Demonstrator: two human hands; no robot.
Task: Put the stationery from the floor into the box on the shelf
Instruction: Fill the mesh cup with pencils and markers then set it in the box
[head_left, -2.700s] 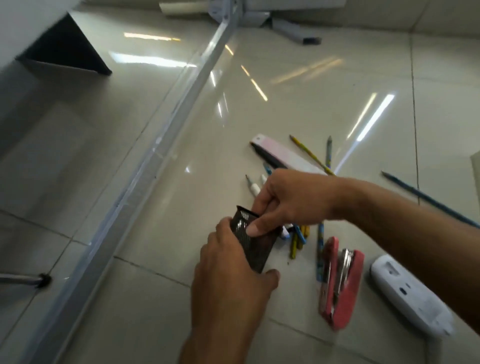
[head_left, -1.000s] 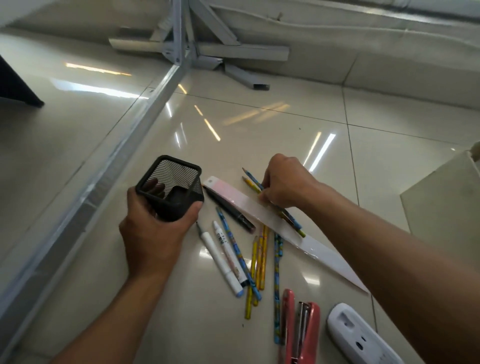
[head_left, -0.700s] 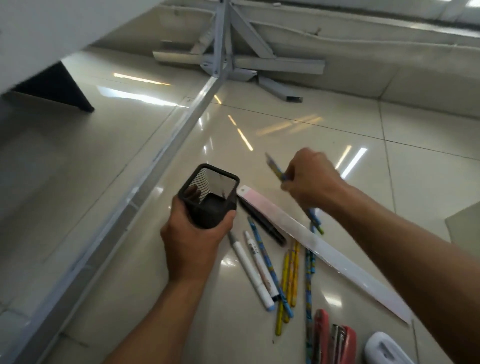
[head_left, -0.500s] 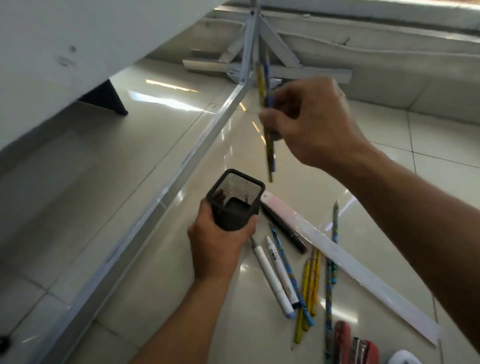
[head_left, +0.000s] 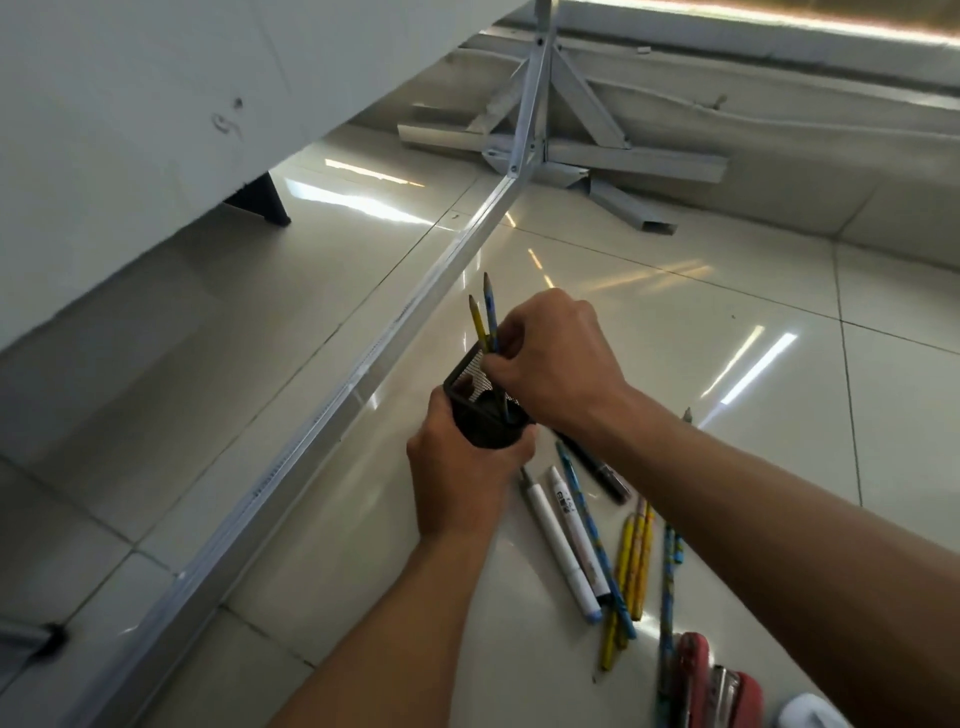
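My left hand (head_left: 462, 483) grips a black mesh pen box (head_left: 480, 410) just above the tiled floor. My right hand (head_left: 550, 358) pinches two pencils (head_left: 485, 322), one yellow and one blue; their lower ends are inside the box and their tips point up. On the floor to the right lie two white markers (head_left: 563, 545), a black pen (head_left: 597, 470), several yellow and blue pencils (head_left: 636, 561) and a red stapler (head_left: 714, 686). My right forearm hides the ruler and part of the pile.
A grey metal frame rail (head_left: 332, 410) runs diagonally across the floor to a cross-shaped metal base (head_left: 561, 156) at the back. A white slanted panel (head_left: 156, 104) fills the upper left. A white object (head_left: 805, 714) peeks in at the bottom right.
My right hand lifted two pencils from the floor, swung them upright and lowered them into the mesh box. My left hand kept hold of the box.
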